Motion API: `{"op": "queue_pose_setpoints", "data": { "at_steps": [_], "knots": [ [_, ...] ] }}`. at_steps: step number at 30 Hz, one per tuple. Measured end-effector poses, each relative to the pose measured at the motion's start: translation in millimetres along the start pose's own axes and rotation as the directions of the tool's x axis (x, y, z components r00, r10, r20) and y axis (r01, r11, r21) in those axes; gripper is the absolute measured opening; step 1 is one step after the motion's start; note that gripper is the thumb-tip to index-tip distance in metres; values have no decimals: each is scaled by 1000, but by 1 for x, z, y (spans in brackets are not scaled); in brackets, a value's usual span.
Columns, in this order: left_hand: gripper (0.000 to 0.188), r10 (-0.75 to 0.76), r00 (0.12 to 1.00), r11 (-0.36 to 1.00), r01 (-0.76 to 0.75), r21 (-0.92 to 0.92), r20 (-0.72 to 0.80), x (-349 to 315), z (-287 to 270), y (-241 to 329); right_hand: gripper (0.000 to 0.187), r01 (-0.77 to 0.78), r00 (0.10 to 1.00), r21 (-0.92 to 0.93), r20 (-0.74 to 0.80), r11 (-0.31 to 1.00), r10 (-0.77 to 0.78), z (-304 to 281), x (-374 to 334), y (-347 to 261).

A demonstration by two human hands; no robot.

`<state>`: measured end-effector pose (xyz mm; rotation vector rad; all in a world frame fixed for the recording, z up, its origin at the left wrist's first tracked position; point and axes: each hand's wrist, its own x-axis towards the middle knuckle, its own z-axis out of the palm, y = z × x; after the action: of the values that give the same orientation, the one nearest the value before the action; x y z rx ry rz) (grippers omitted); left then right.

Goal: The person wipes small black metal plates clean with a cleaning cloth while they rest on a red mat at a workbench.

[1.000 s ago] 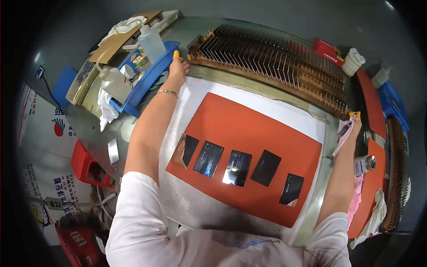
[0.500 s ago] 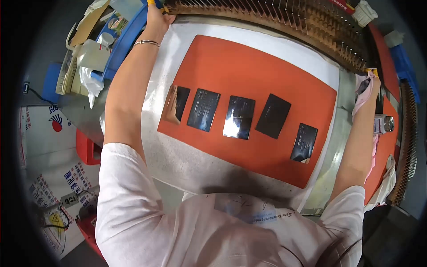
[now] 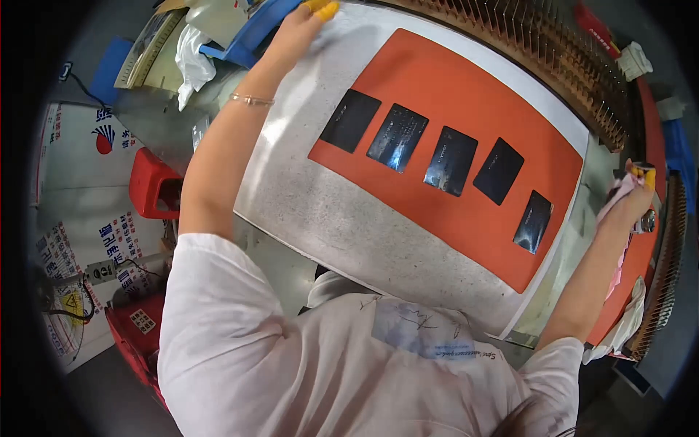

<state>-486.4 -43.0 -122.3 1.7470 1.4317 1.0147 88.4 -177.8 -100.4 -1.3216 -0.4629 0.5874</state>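
My left hand [image 3: 300,30], with yellow covers on its fingertips, is at the far left edge of the white sheet. Its fingers stretch rightward, and I see nothing in them. At the right side, my right hand [image 3: 638,195] has yellow-covered fingers closed around a crumpled pink cloth [image 3: 619,195]. A small dark, shiny part shows by those fingers; its kind is unclear. Between my arms, several glossy black cards [image 3: 451,162] lie apart in a slanting row on an orange mat [image 3: 466,95]. The mat rests on the white sheet and a grey speckled surface [image 3: 349,211].
A long brown rack with upright metal pins [image 3: 539,54] spans the far edge. Another pinned rack [image 3: 659,284] stands at the far right. A blue tray [image 3: 255,36] and a white plastic bag [image 3: 193,62] sit at upper left. A red stool [image 3: 154,186] is at left.
My left hand has come off the rack's left end. My right hand has left its right end, moving outward with the pink cloth. The view has shifted, showing more of the near surface.
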Motion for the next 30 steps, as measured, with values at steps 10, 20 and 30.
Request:
{"op": "queue_pose_setpoints", "data": {
  "at_steps": [10,20,30],
  "knots": [
    [79,161,924,918,-269,292,347,-160,11,32,14,-18,648,-275,729,961,220,60,-232,-25],
    [52,242,912,952,-290,102,332,-165,10,27,18,803,425,-386,905,455,19,177,-229,40],
    [62,227,919,974,-206,-99,323,-166,1,18,13,928,312,-297,950,226,-34,189,-250,61]
  ]
}}
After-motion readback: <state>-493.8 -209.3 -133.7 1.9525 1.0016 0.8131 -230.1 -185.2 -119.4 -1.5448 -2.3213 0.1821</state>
